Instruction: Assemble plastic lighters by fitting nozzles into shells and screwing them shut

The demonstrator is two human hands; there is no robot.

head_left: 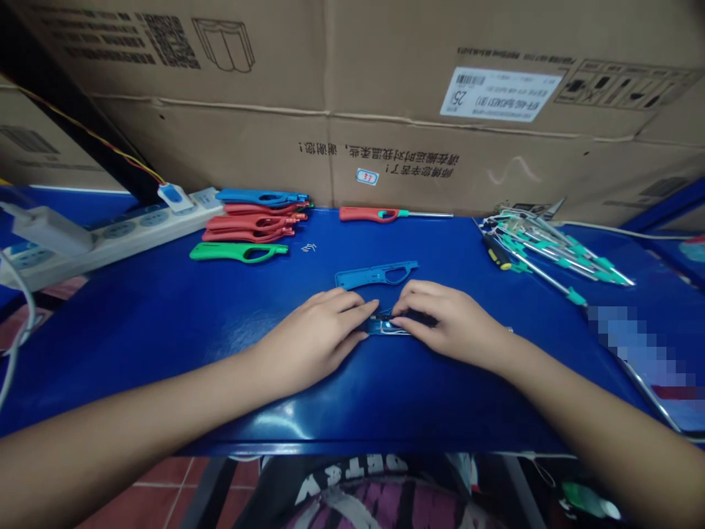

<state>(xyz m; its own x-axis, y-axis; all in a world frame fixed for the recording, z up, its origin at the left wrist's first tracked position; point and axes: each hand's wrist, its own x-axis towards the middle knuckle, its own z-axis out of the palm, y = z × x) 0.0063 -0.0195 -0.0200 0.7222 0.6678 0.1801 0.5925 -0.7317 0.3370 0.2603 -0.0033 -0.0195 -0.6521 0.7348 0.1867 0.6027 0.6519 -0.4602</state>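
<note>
On the blue table, my left hand [322, 327] is closed at the near end of a blue lighter shell half [375, 329], partly covered by my fingers. My right hand [449, 319] bends over the same shell, thumb and fingertips pinched at a small black part [380, 317] with thin white wire beside it. Just beyond my hands lies another blue lighter shell half [358, 278], its inner side up. A finished-looking red lighter [360, 214] with a long metal tube lies farther back. The far end of the held shell is hidden under my right hand.
Red, blue and green lighter handles [239, 252] are stacked at the left, beside small screws [309, 248] and a white power strip [146, 224]. At right lie metal tubes with green ends [573, 253] and a screwdriver [497, 252]. A cardboard box [231, 147] stands behind.
</note>
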